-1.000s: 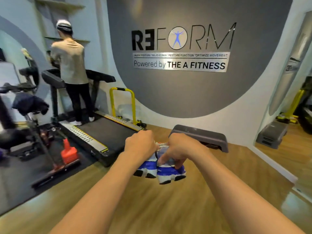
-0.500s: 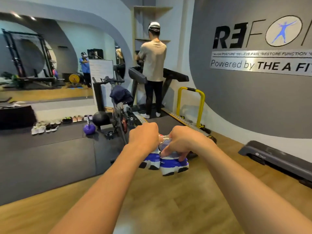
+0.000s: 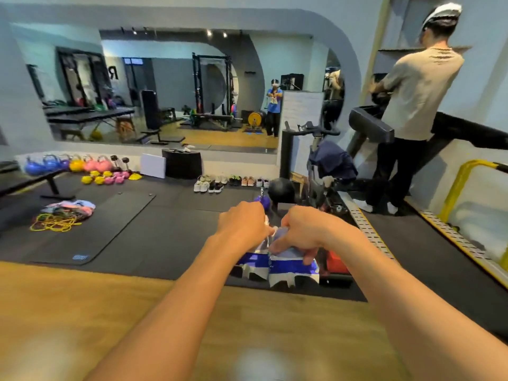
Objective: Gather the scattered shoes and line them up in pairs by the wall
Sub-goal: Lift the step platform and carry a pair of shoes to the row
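I hold a pair of blue-and-white sneakers (image 3: 291, 266) in the air, side by side, touching and soles down. My left hand (image 3: 243, 226) is curled round the top of the left sneaker. My right hand (image 3: 305, 232) grips the right one, with its fingertips lying down over the shoe's side. The pair hangs well short of the row of shoes (image 3: 231, 182), which stands in pairs on the black rubber floor (image 3: 170, 243) at the foot of the wall, under the wide mirror (image 3: 165, 86). Just left of that row stand a black box (image 3: 181, 164) and a white panel (image 3: 153, 166) leaning on the wall, and farther left are coloured kettlebells (image 3: 74, 165). Just right of the row sit a black medicine ball (image 3: 280, 188) and a spin bike (image 3: 316, 138) with a dark garment (image 3: 332, 160) draped over it. Farther right of the row a person (image 3: 417, 92) stands on a treadmill (image 3: 371, 127), back to me. Between me and the row, off to its left, lie a dark exercise mat (image 3: 104, 224) and a heap of resistance bands (image 3: 60, 215). Nearer still is the wooden floor (image 3: 82, 312), under my forearms.
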Demonstrator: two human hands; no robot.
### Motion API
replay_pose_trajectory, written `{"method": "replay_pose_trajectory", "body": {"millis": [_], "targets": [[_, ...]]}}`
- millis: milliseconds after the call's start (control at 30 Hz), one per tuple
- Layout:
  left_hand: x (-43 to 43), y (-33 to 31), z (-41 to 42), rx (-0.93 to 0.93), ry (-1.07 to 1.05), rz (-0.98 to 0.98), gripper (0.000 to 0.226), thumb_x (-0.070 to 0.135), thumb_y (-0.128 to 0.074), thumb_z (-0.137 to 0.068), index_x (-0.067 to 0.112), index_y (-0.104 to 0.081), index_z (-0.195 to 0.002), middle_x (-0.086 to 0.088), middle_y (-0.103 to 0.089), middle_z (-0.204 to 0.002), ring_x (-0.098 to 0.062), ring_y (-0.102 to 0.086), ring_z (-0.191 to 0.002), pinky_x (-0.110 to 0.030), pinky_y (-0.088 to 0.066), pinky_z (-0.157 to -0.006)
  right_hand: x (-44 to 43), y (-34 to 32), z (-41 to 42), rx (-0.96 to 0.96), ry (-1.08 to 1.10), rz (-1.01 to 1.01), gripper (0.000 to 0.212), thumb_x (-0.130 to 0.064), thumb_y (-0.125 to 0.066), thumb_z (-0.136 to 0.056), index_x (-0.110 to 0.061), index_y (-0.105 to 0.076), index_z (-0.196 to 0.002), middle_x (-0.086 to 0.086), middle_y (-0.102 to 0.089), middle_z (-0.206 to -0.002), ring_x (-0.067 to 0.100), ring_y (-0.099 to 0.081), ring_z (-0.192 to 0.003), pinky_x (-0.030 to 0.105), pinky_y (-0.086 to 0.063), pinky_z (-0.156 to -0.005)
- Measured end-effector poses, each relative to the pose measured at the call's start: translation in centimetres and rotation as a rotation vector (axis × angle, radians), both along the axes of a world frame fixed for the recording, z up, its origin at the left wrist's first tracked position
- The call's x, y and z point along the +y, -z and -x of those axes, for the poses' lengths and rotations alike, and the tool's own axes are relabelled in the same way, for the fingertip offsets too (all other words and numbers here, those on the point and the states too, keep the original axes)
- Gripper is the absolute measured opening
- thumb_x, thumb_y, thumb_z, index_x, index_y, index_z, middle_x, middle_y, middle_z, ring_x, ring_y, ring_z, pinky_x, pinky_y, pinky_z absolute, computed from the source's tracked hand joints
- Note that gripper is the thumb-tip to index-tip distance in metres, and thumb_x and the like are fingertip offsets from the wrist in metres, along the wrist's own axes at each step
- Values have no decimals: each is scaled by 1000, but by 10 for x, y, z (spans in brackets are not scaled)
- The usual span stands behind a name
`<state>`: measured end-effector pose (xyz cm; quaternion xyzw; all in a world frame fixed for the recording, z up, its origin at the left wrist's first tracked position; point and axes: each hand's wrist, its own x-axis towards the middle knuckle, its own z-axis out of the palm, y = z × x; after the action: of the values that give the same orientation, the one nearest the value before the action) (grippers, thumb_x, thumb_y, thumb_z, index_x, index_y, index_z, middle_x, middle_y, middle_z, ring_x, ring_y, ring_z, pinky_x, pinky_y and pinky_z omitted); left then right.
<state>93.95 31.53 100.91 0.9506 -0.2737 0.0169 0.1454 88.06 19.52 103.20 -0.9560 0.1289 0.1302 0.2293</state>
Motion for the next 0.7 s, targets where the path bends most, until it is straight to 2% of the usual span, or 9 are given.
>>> {"method": "replay_pose_trajectory", "body": {"millis": [167, 233, 300, 367, 500, 600, 700], "targets": [[39, 24, -133, 80, -102, -3, 32, 36, -61, -86, 18, -46, -64, -2, -53, -75, -24, -52, -73, -32, -37, -62, 22, 25, -137, 28, -114, -75, 34, -37, -75, -79, -9, -60, -87, 10, -61, -73, 22, -64, -55, 28, -56, -54], [49, 24, -182, 100, -102, -1, 31, 35, -61, -86, 18, -47, -65, -2, -54, -76, -22, -52, -73, -32, -36, -60, 30, 28, -186, 35, -134, -71, 36, -39, -75, -78, -8, -60, -89, 11, -63, -74, 23, -67, -55, 28, -55, -53], [56, 19, -227, 127, -89, -22, 32, 38, -63, -84, 15, -49, -68, -3, -55, -80, -25, -54, -77, -33, -41, -64, 34, 28, -230, 33, -150, -70, 37, -40, -75, -78, -8, -60, -89, 10, -64, -71, 23, -69, -56, 25, -53, -49], [56, 8, -277, 154, -56, -29, 38, 40, -66, -82, 14, -47, -63, -5, -54, -77, -29, -57, -80, -37, -45, -69, 31, 21, -275, 23, -162, -95, 36, -40, -76, -77, -10, -60, -88, 9, -64, -72, 22, -69, -55, 24, -51, -46], [50, -1, -360, 218, 30, -65, 38, 42, -68, -81, 15, -49, -61, -2, -52, -66, -23, -56, -72, -32, -44, -63, 17, 9, -351, 31, -186, -111, 44, -45, -76, -75, -9, -62, -97, 15, -68, -83, 22, -70, -58, 26, -56, -54], [41, 4, -425, 231, 49, -65, 36, 43, -68, -79, 14, -54, -65, -4, -59, -71, -21, -57, -67, -30, -47, -59, 4, 11, -417, 46, -198, -131, 48, -44, -74, -78, -6, -62, -103, 8, -64, -72, 17, -66, -52, 22, -54, -51], [31, 10, -492, 258, 38, -63, 35, 44, -67, -80, 11, -62, -69, -6, -64, -71, -21, -60, -62, -31, -52, -60, -12, 15, -488, 86, -222, -156, 40, -44, -74, -78, -10, -63, -95, 4, -60, -70, 14, -64, -50, 20, -52, -49]]}}
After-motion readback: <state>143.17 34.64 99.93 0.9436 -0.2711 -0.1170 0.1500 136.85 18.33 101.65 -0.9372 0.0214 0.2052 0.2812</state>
